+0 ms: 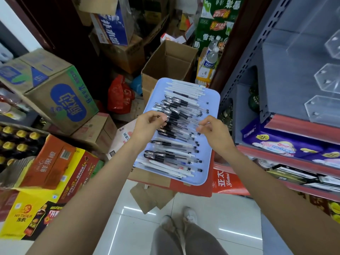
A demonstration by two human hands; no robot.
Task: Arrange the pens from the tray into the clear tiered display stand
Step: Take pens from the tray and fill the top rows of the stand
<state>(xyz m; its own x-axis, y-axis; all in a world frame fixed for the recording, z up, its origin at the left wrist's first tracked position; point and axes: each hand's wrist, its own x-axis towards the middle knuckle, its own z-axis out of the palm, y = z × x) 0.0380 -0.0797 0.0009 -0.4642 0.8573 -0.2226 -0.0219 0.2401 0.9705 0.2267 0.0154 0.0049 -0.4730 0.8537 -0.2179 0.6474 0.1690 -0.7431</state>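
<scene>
- A pale blue tray (211, 173), heaped with clear black-capped and white pens (174, 155), was set on a red carton (193, 188).
- One pen's black grip end was pinched by the left hand (149, 124) above the tray.
- The same pen's thin far end was pinched by the right hand (213, 129).
- The clear tiered display stand (325, 107) was seen empty on the right-hand shelf (294, 126), well apart from the tray.

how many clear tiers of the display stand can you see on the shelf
3: top tier at the right edge, middle tier below it, bottom tier lowest; all cut off by the frame, more may be hidden.
</scene>
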